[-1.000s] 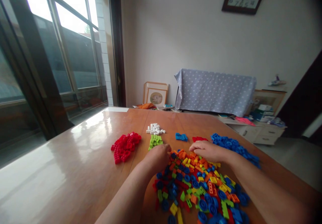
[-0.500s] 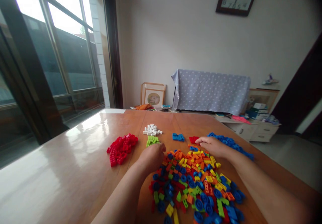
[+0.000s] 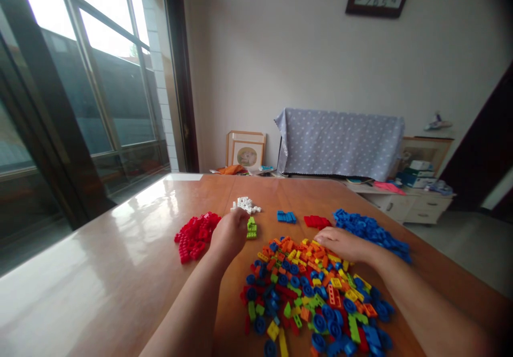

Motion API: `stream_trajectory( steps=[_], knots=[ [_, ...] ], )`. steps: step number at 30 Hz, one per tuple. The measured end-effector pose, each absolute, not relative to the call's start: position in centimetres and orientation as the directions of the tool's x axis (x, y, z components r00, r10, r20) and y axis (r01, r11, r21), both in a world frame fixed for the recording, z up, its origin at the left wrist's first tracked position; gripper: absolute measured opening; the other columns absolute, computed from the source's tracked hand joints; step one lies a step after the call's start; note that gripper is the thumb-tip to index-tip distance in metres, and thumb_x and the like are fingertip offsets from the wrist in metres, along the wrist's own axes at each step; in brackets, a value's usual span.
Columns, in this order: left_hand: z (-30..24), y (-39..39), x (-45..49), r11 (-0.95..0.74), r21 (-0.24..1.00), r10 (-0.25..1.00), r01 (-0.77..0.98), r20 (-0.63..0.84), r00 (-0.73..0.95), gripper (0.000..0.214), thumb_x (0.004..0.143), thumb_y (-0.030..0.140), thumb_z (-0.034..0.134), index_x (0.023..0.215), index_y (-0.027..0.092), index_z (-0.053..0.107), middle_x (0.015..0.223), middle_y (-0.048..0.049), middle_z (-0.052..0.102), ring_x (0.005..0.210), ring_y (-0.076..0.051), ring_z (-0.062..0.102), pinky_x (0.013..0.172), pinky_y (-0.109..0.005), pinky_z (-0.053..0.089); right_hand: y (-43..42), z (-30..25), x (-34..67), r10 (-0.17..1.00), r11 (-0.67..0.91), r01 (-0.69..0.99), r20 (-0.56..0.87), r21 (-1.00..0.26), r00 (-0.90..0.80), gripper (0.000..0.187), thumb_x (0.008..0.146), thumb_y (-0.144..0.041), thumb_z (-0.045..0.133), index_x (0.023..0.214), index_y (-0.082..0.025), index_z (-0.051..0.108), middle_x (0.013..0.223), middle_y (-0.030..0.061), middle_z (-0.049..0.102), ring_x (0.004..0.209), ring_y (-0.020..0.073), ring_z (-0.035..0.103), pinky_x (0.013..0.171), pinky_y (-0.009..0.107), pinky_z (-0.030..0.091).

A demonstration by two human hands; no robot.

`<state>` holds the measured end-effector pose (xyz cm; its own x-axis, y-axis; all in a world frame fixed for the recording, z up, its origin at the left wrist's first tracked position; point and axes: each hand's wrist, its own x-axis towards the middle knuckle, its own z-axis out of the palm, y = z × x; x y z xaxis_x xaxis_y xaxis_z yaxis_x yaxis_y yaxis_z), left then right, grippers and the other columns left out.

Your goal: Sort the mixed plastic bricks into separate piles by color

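Observation:
My left hand (image 3: 229,235) is at the small group of lime green bricks (image 3: 251,229), fingers curled in a pinch. Its fingertips are partly hidden, so anything between them cannot be made out. Just behind it lies a heap of white bricks (image 3: 245,204), and a heap of red bricks (image 3: 196,238) is to its left. Over the far right edge of the mixed pile of toy bricks (image 3: 296,282) is my right hand (image 3: 339,242), palm down with fingers bent together; what they touch is hidden. A row of red bricks (image 3: 316,222) sits just beyond it.
Blue bricks (image 3: 286,217) lie in a short row at the middle back. A larger heap of blue bricks (image 3: 371,233) is beyond my right forearm. Everything rests on a shiny wooden table (image 3: 120,271). A cloth-covered object (image 3: 340,140) stands against the wall.
My left hand has moved left and away from me, from the mixed pile's edge to the green bricks. My right hand has drawn back from the red row to the pile.

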<state>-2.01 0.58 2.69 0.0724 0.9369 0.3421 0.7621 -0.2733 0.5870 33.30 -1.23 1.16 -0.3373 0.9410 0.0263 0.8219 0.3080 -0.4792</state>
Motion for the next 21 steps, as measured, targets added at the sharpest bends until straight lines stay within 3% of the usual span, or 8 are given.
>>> stream_trajectory(
  steps=[7,15,21],
  knots=[
    [2.9,0.5,-1.6,-0.251,0.612,0.940,0.750,0.340,0.037,0.019,0.089,0.026,0.047,0.089,0.021,0.066,0.082,-0.0030,0.069,0.075,-0.017,0.060,0.062,-0.024,0.037,-3.5,2.2,34.6,0.969,0.188,0.801,-0.027,-0.568,-0.247,0.035,0.086,-0.050,0.055,0.087,-0.020,0.073,0.088,0.0041,0.074,0.087,0.0229,0.063,0.083,0.031,0.050],
    [2.9,0.4,-1.2,-0.282,0.565,0.938,0.775,0.332,0.099,0.019,0.089,0.026,0.047,0.087,0.021,0.065,0.083,-0.0028,0.069,0.076,-0.017,0.060,0.064,-0.023,0.039,-3.7,0.9,36.8,0.998,0.068,0.691,0.061,-0.720,-0.035,0.041,0.088,-0.051,0.045,0.098,-0.018,0.069,0.087,0.0046,0.072,0.080,0.0196,0.064,0.068,0.027,0.049],
    [2.9,0.2,-0.9,-0.311,0.561,0.931,0.767,0.341,0.129,0.019,0.089,0.028,0.046,0.086,0.022,0.063,0.081,-0.0016,0.067,0.074,-0.016,0.058,0.063,-0.023,0.037,-2.1,-1.0,40.2,0.980,0.037,0.770,0.173,-0.637,0.096,0.033,0.084,-0.042,0.049,0.092,-0.018,0.070,0.088,0.0057,0.073,0.082,0.0217,0.064,0.070,0.029,0.048]
  ],
)
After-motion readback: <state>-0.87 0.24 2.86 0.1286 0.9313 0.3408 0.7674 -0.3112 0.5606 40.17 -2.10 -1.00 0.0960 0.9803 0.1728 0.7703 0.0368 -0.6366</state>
